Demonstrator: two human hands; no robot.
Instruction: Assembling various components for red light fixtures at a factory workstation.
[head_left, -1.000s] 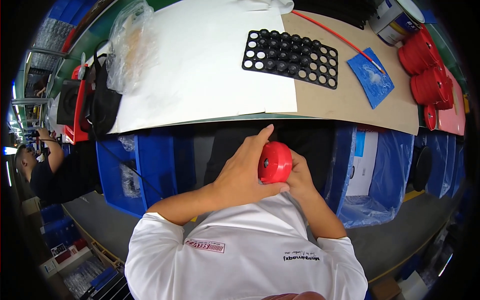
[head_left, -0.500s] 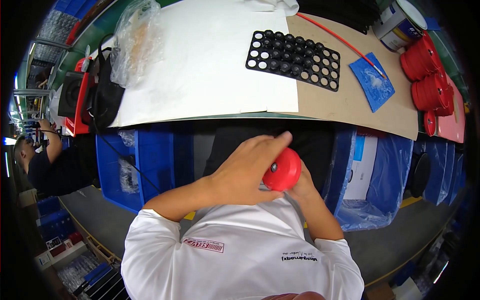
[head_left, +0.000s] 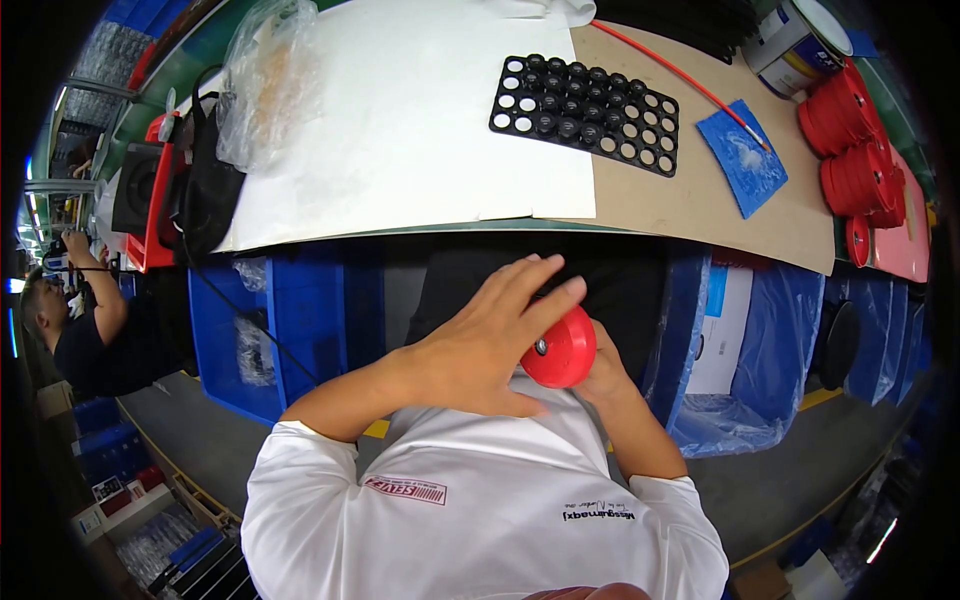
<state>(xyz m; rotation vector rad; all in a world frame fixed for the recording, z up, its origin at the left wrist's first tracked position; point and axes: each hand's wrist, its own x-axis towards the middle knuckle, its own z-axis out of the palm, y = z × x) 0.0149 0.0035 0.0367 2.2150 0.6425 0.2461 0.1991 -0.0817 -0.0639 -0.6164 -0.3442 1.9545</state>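
A round red piece [head_left: 566, 352] with a metal bolt or pin at its centre is in front of my lap, its face tilted to the left. My right hand [head_left: 607, 366] grips it from the right side; most of those fingers are hidden behind it. My left hand [head_left: 485, 340] is beside its left face, fingers stretched and spread apart, with nothing in them. The fingertips overlap the upper edge of the red piece, and I cannot tell whether they touch it.
On the table [head_left: 400, 130] are a black tray [head_left: 497, 105] of black knobs, a red-handled brush [head_left: 690, 82] on a blue sheet [head_left: 735, 185], a can [head_left: 790, 50], red round parts [head_left: 838, 115] and plastic wrap [head_left: 265, 90]. Blue bins [head_left: 305, 330] flank me. Another person [head_left: 90, 330] works at left.
My left hand has loosened from the red piece, its fingers spreading and shifting slightly left. The right hand still holds the piece. The person at left has raised an arm.
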